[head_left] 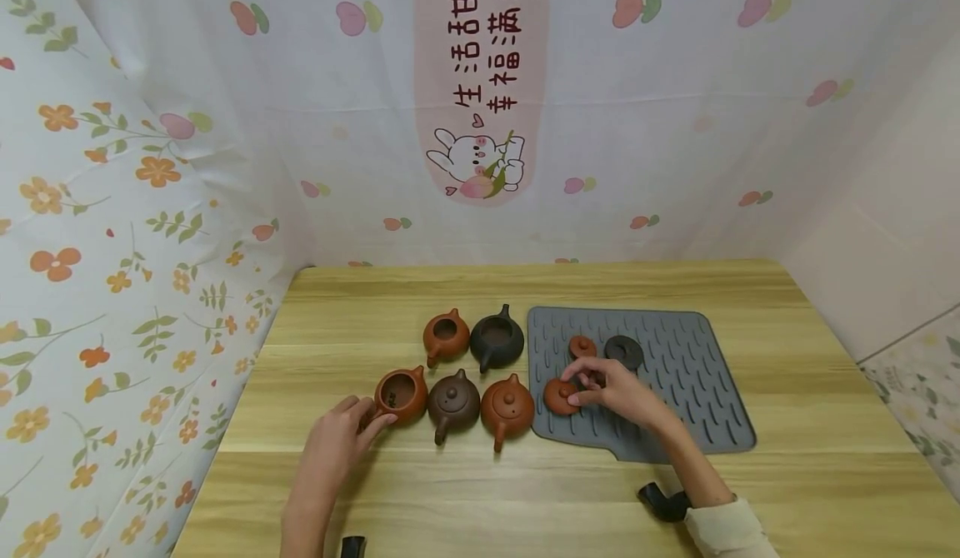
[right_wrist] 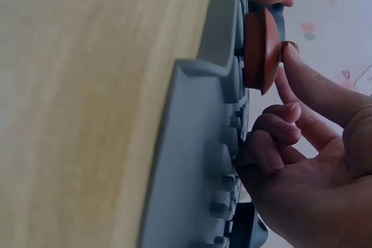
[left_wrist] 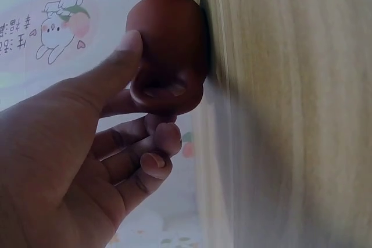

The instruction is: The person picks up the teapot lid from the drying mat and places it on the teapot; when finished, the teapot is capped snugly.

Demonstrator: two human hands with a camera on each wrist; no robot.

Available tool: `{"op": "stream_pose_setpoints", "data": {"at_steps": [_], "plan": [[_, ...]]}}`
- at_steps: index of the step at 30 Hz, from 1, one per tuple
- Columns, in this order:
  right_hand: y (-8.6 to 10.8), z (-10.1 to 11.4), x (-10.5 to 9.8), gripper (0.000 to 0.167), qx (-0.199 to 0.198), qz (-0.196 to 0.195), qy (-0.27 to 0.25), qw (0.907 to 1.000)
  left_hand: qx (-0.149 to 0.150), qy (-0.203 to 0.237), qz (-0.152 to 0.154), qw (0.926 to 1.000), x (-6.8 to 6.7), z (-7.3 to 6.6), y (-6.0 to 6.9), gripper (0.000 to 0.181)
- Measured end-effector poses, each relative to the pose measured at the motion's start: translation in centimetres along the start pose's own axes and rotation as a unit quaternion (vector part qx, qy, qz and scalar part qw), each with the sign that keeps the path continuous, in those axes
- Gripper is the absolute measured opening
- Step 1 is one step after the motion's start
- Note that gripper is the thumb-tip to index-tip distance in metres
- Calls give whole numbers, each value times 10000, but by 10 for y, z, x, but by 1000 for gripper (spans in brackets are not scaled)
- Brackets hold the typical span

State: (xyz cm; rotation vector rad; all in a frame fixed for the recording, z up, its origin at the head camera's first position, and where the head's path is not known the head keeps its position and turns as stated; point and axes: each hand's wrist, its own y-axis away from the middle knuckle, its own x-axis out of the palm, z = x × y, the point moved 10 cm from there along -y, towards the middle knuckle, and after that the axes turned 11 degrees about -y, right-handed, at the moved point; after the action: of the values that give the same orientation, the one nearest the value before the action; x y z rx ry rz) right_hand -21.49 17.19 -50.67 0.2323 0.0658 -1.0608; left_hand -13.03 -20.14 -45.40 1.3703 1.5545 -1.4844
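At the left end of the front row of teapots stands a lidless reddish teapot (head_left: 408, 406), dark bits inside it. My left hand (head_left: 330, 456) grips it by its handle; in the left wrist view the thumb lies on the teapot's body (left_wrist: 168, 39) and the other fingers of the hand (left_wrist: 87, 143) curl near the handle. A reddish lid (head_left: 557, 397) lies on the grey mat (head_left: 675, 375), and my right hand (head_left: 618, 391) pinches its knob. From the side, in the right wrist view, the lid (right_wrist: 261, 50) sits flat on the mat under the fingers of the hand (right_wrist: 314, 149).
Beside the held teapot stand a lidded brown teapot (head_left: 453, 404) and a lidded orange one (head_left: 507, 408). Behind are lidless orange (head_left: 450, 325) and black (head_left: 498, 343) teapots. A small orange lid (head_left: 582, 347) and a black lid (head_left: 628, 348) lie on the mat.
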Motion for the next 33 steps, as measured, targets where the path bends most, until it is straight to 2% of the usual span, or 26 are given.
{"op": "stream_pose_setpoints", "data": {"at_steps": [3, 5, 8, 13, 14, 16, 17, 18, 23, 24, 29, 33], "plan": [[0, 0, 2, 24, -58, 18, 6, 10000, 236, 141, -314, 9991, 4, 5, 3, 32], [-1, 0, 3, 22, -54, 20, -24, 10000, 322, 221, -461, 9982, 7, 8, 4, 36], [-2, -1, 4, 20, -62, 12, -12, 10000, 322, 265, -412, 9983, 8, 9, 5, 35], [-3, -3, 6, 19, -20, 20, 33, 10000, 165, 145, -79, 9997, 3, 3, 2, 24], [-4, -3, 7, 19, 20, 12, 22, 10000, 197, 137, -160, 9996, 6, 5, 3, 25], [-4, -4, 7, 19, 105, -21, -8, 9999, 183, 166, -133, 9996, 9, 7, 3, 24], [-4, -5, 7, 19, 159, -57, -22, 9999, 221, 191, -231, 9993, 15, 12, 4, 25], [-3, -5, 7, 19, 205, -100, -45, 9997, 193, 215, -188, 9994, 16, 13, 4, 24], [-3, 1, 5, 21, 210, -336, -46, 9992, 12, 52, 70, 10000, 7, 5, 0, 20], [-4, 4, 5, 21, 181, -359, -7, 9992, -39, 14, 166, 9999, 1, -1, -1, 19], [-10, 24, 5, 18, -29, -382, 275, 9989, 202, 85, -229, 9995, 1, 1, 1, 23], [-16, 40, 8, 17, -161, -319, 330, 9988, 208, 103, -257, 9994, 2, 1, 1, 23]]}}
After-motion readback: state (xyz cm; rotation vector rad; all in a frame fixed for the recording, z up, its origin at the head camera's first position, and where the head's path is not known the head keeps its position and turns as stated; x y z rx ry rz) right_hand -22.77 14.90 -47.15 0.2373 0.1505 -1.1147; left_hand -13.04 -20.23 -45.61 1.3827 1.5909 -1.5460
